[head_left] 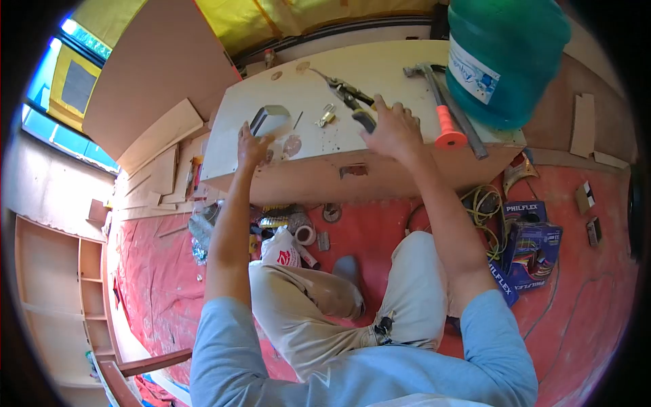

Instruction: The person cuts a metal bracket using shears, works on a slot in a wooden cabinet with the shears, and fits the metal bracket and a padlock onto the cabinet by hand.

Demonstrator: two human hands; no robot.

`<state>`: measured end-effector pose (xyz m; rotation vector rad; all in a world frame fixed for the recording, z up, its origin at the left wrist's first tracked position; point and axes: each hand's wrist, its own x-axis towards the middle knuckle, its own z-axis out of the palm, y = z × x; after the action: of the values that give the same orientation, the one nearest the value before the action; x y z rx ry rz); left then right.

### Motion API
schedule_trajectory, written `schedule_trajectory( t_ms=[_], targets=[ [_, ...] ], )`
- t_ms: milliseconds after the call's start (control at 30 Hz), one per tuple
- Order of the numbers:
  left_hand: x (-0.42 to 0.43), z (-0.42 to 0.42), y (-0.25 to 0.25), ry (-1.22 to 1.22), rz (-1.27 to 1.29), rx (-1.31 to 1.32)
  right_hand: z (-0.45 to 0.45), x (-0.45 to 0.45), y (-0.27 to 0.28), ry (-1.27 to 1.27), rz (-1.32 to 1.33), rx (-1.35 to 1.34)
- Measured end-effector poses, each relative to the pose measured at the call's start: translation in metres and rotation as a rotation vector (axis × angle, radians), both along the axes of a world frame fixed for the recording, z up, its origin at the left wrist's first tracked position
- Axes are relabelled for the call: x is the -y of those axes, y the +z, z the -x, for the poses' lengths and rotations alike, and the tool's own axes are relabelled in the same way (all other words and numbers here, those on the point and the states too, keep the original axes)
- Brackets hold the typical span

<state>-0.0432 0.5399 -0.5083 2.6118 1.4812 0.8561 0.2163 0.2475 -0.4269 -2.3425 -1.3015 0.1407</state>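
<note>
Neither grip could be verified above the bench (227,139), the left hand (251,145) being at the metal piece (272,121) and the right hand (395,129) at the snips' (342,91) handles, where loose fingers risked a slip against the brass padlock (327,117).

Green jug (525,71) cut off at top; lowest PHILFLEX box (500,283) partly hidden.

Shiny metal plate (270,121), glossy translucent green plastic jug (508,61), matt wooden board (163,74), wrinkled red plastic-looking sheet (159,271)

Indoor work site; hammer (441,102), snips (349,98)
</note>
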Motion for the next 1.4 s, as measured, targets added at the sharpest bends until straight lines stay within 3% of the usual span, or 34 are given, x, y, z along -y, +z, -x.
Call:
schedule_trajectory(
  t_ms=[67, 100, 167, 233, 333, 433, 467, 500, 533, 600, 700, 800, 900, 1100, 1200, 1300, 1400],
  targets=[
    [-0.041, 0.001, -0.027, 0.05, 0.042, -0.052, -0.02, -0.029, -0.003, -0.076, 0.168, 0.003],
    [-0.045, -0.002, -0.021, 0.107, 0.191, -0.115, -0.028, -0.037, -0.011, -0.101, 0.228, 0.08],
    [-0.03, -0.012, -0.005, 0.157, 0.175, -0.251, -0.039, -0.049, -0.028, -0.139, 0.355, 0.228],
    [0.0, -0.01, 0.018, 0.219, 0.168, -0.403, -0.043, -0.052, -0.031, -0.132, 0.346, 0.24],
    [0.057, -0.011, 0.068, 0.222, 0.508, -0.35, -0.036, -0.048, -0.049, -0.107, 0.172, 0.342],
    [0.057, 0.03, 0.01, -0.18, 0.8, 0.742, -0.015, -0.034, -0.054, 0.082, -0.204, 0.353],
    [0.084, 0.027, 0.015, -0.277, 1.006, 0.956, -0.002, -0.026, -0.054, 0.175, -0.35, 0.328],
    [0.119, 0.015, 0.026, -0.372, 1.207, 1.174, 0.014, -0.012, -0.058, 0.317, -0.489, 0.132],
    [0.142, 0.004, 0.033, -0.418, 1.28, 1.199, 0.032, 0.003, -0.061, 0.457, -0.625, -0.07],
    [0.177, -0.013, 0.038, -0.517, 1.425, 1.247, 0.067, 0.026, -0.078, 0.463, -0.489, -0.644],
    [0.19, -0.025, 0.018, -0.512, 1.563, 1.135, 0.109, 0.02, -0.153, 0.351, -0.754, -1.003],
    [0.2, -0.031, 0.013, -0.528, 1.66, 1.031, 0.118, 0.021, -0.155, 0.303, -0.66, -1.356],
    [0.206, -0.037, 0.015, -0.527, 1.525, 0.894, 0.119, 0.024, -0.161, 0.282, -0.691, -1.444],
    [0.198, -0.04, 0.007, -0.469, 1.601, 0.754, 0.115, 0.029, -0.164, 0.253, -0.678, -1.587],
    [0.182, -0.043, 0.0, -0.416, 1.377, 0.69, 0.117, 0.022, -0.18, 0.199, -0.646, -1.574],
    [0.168, -0.043, -0.005, -0.364, 1.156, 0.639, 0.116, 0.016, -0.203, 0.214, -0.613, -1.487],
    [0.161, -0.045, -0.008, -0.358, 1.02, 0.373, 0.115, 0.005, -0.236, 0.133, -0.604, -1.178]
  ],
)
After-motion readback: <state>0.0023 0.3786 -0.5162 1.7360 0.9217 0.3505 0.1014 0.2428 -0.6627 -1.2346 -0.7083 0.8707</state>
